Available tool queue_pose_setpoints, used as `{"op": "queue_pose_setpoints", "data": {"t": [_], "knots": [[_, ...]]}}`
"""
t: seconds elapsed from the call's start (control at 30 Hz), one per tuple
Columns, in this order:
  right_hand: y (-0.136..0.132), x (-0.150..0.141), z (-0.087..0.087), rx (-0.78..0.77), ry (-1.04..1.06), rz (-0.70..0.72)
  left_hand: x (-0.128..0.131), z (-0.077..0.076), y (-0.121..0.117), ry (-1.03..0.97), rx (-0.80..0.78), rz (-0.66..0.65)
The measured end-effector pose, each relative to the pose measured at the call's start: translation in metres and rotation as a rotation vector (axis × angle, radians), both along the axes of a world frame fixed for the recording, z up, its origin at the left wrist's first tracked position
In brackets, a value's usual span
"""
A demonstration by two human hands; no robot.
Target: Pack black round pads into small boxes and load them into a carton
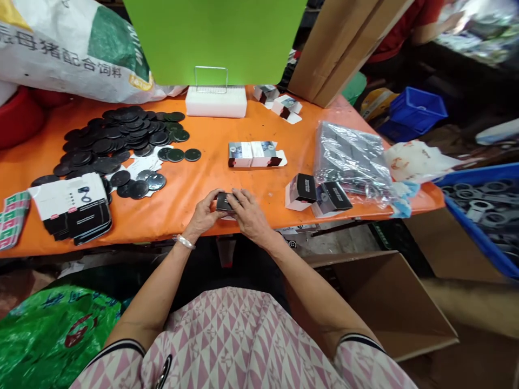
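Head cam: left hand (204,214) and right hand (251,216) pinch a small black box (223,201) snugly between them, steadying it at the orange tabletop's (194,183) edge.

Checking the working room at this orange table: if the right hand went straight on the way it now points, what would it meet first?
Most likely the small black box that the right hand already touches, held with the left hand; depth is hard to judge from this view.

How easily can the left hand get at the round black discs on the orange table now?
Probably easily: the left hand is close to the round black discs, and only orange tabletop lies between them, though it shares a small black box with the right hand.
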State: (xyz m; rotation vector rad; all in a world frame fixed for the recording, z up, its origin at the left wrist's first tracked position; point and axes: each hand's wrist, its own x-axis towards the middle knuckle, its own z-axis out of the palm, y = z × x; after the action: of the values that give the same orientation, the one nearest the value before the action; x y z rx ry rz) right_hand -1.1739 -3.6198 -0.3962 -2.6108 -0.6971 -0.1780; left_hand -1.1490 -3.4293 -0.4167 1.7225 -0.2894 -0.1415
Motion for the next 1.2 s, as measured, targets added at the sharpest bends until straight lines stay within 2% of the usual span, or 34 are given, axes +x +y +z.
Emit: {"op": "queue_pose_setpoints", "data": {"t": [0.13, 0.2, 0.3, 0.37, 0.43, 0.53, 0.63, 0.73, 0.9, 1.0, 1.1, 1.2], "knots": [[-0.004, 0.003, 0.017, -0.138, -0.034, -0.042, -0.002, -0.016, 0.003, -0.001, -0.012, 0.044], [-0.019, 0.006, 0.024, -0.199, -0.079, -0.211, -0.005, -0.026, 0.006, 0.001, -0.022, 0.078], [-0.044, 0.007, 0.029, -0.291, -0.154, -0.557, -0.010, -0.036, 0.008, 0.006, -0.032, 0.087], [-0.053, 0.006, 0.027, -0.330, -0.195, -0.663, -0.011, -0.038, 0.009, 0.008, -0.024, 0.088], [-0.052, 0.005, 0.022, -0.346, -0.234, -0.628, -0.010, -0.037, 0.009, 0.009, -0.011, 0.091], [-0.035, 0.008, 0.012, -0.340, -0.251, -0.496, -0.008, -0.034, 0.009, -0.004, 0.018, 0.085], [-0.012, 0.029, 0.007, -0.340, -0.153, -0.422, -0.010, -0.030, 0.010, -0.044, 0.071, 0.071], [0.004, 0.074, 0.008, -0.362, -0.039, -0.396, -0.012, -0.028, 0.011, -0.093, 0.103, 0.057], [0.012, 0.166, 0.012, -0.421, 0.044, -0.386, -0.015, -0.030, 0.011, -0.187, 0.163, 0.063], [0.014, 0.200, 0.010, -0.515, 0.195, -0.332, -0.017, -0.030, 0.011, -0.177, 0.176, 0.084], [0.017, 0.205, 0.008, -0.560, 0.227, -0.244, -0.017, -0.030, 0.009, -0.113, 0.117, 0.106], [0.023, 0.181, 0.009, -0.504, 0.146, -0.090, -0.015, -0.031, 0.007, -0.002, -0.044, 0.158]]}}
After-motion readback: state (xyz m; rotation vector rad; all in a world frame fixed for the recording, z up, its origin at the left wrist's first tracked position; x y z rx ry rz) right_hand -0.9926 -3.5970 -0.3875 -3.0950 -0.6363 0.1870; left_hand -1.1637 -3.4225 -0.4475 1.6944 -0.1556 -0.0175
